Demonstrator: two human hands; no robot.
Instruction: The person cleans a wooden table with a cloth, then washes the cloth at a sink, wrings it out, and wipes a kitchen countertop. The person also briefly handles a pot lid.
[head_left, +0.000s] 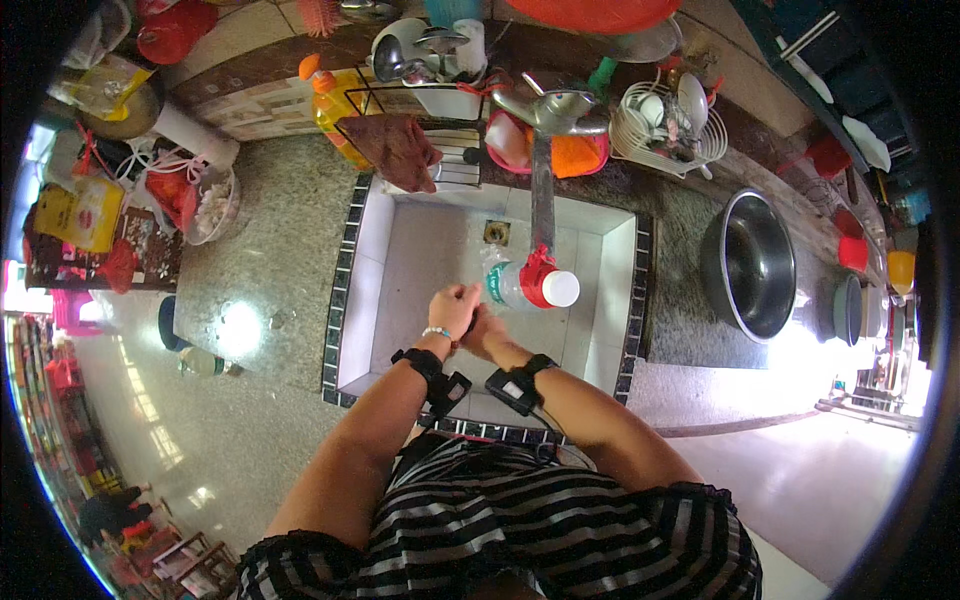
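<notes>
My left hand (450, 306) and my right hand (486, 334) meet over a tiled sink (611, 217). The left fingers are curled. My right hand is blurred and lies against the left one. A small dark patch shows between them; whether it is an object or shadow I cannot tell. Just beyond the hands, a clear plastic bottle (510, 285) with a green label hangs at the end of the metal faucet (542, 195). A red plastic tie (536, 277) wraps the bottle near its white end (561, 289).
Right of the sink stands a deep metal basin (756, 262). Behind are a dish rack (667, 124), a brown cloth (390, 146) on a wire rack, a yellow liquid bottle (322, 105) and a pink basket (510, 142). A garlic bowl (217, 206) sits left.
</notes>
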